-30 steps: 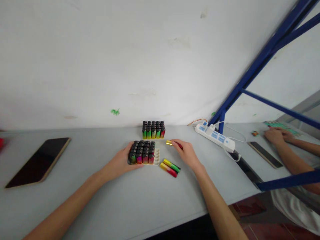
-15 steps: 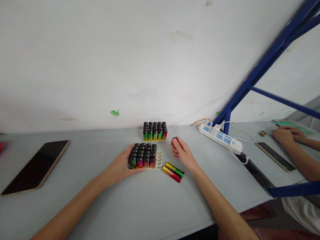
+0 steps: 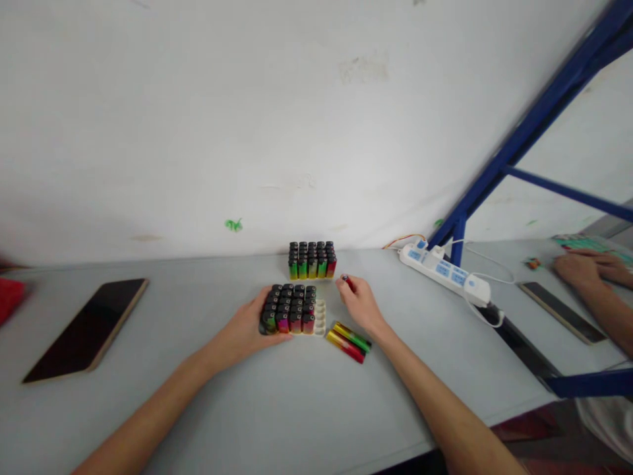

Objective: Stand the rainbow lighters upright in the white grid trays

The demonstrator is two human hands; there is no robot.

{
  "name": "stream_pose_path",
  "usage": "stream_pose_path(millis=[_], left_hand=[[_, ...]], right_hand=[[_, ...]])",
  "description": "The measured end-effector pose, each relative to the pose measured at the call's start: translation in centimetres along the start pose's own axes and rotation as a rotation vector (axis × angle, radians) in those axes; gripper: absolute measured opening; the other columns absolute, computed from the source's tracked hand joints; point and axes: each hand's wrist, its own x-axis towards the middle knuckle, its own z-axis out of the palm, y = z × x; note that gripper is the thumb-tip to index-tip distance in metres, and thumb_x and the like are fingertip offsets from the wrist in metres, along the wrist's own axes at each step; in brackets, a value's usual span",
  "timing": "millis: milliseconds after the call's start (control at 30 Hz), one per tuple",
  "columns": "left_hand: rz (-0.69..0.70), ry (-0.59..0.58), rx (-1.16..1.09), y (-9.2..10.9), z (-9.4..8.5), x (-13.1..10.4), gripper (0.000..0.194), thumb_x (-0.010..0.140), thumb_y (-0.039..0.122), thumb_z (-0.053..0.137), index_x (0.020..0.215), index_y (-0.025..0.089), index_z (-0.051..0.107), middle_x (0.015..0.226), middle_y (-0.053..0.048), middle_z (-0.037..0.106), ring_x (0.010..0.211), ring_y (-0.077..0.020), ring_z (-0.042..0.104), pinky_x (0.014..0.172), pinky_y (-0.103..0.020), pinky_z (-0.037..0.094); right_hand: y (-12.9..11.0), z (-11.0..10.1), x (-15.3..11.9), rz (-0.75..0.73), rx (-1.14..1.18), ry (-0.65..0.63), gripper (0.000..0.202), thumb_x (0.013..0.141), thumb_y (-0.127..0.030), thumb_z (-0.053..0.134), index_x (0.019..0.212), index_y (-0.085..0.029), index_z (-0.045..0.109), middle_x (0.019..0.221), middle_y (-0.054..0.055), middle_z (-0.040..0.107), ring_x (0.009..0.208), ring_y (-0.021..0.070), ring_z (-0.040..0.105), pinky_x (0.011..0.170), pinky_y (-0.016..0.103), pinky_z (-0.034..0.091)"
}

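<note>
My left hand (image 3: 247,328) is wrapped round the left side of a white tray (image 3: 320,318) filled with rows of black-topped lighters (image 3: 295,310). The tray's right column shows bare slots. To the right of it, my right hand (image 3: 360,302) pinches a red lighter (image 3: 349,282), mostly hidden by the fingers. Several loose lighters (image 3: 349,342), yellow, green and red, lie side by side below my right hand. Behind the tray, near the wall, stands a second block of upright lighters (image 3: 312,260).
A dark flat panel (image 3: 86,330) lies at the left, with a red item (image 3: 10,297) beyond it. At the right are a white power strip (image 3: 440,269) with cables and a blue metal frame (image 3: 514,148). Another person's hands (image 3: 586,267) rest at the far right.
The whole view has shifted slightly, so things appear farther right. My right hand has turned a little, and more of the red lighter shows in its fingers.
</note>
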Motion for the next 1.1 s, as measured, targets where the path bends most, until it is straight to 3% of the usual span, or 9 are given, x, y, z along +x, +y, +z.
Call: stream_pose_path(millis=[167,300,367,500,633,933,1000,1100], left_hand=[[-0.016,0.007,0.012,0.2,-0.1,-0.1,0.082,0.077,0.060,0.103,0.146,0.028,0.071,0.145,-0.015,0.092,0.135,-0.0488,0.088,0.120,-0.061,0.073],[-0.027,0.002,0.004,0.3,-0.2,-0.1,0.084,0.077,0.059,0.103,0.148,0.029,0.071,0.142,-0.013,0.093,0.130,-0.0480,0.090,0.116,-0.058,0.075],[-0.025,0.018,0.016,0.3,-0.2,-0.1,0.086,0.075,0.060,0.104,0.148,0.029,0.071,0.140,-0.012,0.093,0.128,-0.0482,0.091,0.117,-0.059,0.075],[-0.026,0.019,0.020,0.2,-0.2,-0.1,0.083,0.074,0.060,0.104,0.145,0.031,0.073,0.136,-0.010,0.094,0.125,-0.0472,0.091,0.114,-0.056,0.076],[-0.034,0.016,0.010,0.5,-0.2,-0.2,0.082,0.075,0.059,0.103,0.147,0.032,0.073,0.134,-0.009,0.094,0.123,-0.0463,0.092,0.112,-0.055,0.078],[-0.042,-0.014,0.017,0.6,-0.2,-0.3,0.091,0.079,0.061,0.101,0.155,0.026,0.067,0.144,-0.013,0.092,0.131,-0.0464,0.090,0.114,-0.060,0.076],[-0.026,-0.001,0.036,0.5,-0.2,-0.2,0.089,0.078,0.062,0.101,0.154,0.026,0.069,0.144,-0.013,0.092,0.131,-0.0465,0.090,0.116,-0.059,0.076],[-0.011,0.009,0.034,0.3,-0.2,-0.1,0.088,0.077,0.060,0.101,0.153,0.028,0.072,0.144,-0.012,0.092,0.131,-0.0471,0.090,0.117,-0.056,0.076]], right_hand=[[-0.3,-0.5,-0.8,-0.056,-0.008,-0.050,0.055,0.121,-0.076,0.049,0.090,-0.030,0.051,0.075,-0.003,0.056,0.073,0.0211,0.055,0.070,0.034,0.048],[-0.9,-1.5,-1.3,-0.232,-0.099,-0.164,0.052,0.125,-0.072,0.047,0.099,-0.029,0.059,0.107,0.008,0.074,0.097,0.0260,0.071,0.094,0.040,0.062],[-1.1,-1.9,-1.5,-0.295,-0.189,-0.170,0.052,0.125,-0.070,0.050,0.093,-0.029,0.058,0.109,0.010,0.074,0.102,0.0276,0.070,0.098,0.041,0.061],[-1.2,-2.0,-1.5,-0.249,-0.272,-0.187,0.050,0.129,-0.062,0.050,0.092,-0.029,0.057,0.089,0.005,0.072,0.086,0.0250,0.068,0.089,0.037,0.058],[-0.7,-1.6,-1.3,-0.271,-0.252,-0.228,0.044,0.131,-0.056,0.050,0.103,-0.027,0.067,0.099,0.006,0.079,0.092,0.0258,0.075,0.090,0.036,0.058],[-0.3,-0.8,-0.8,-0.332,-0.477,-0.356,0.016,0.124,-0.032,0.072,0.110,-0.024,0.074,0.113,0.010,0.079,0.102,0.0284,0.075,0.097,0.041,0.062],[-0.6,-1.3,-0.9,-0.310,-0.469,-0.379,0.007,0.122,-0.029,0.075,0.119,-0.023,0.078,0.112,0.009,0.081,0.099,0.0274,0.075,0.097,0.041,0.063],[-1.1,-3.5,-1.5,-0.258,-0.386,-0.345,0.023,0.119,-0.033,0.078,0.140,-0.023,0.079,0.112,0.007,0.084,0.095,0.0256,0.076,0.098,0.041,0.063]])
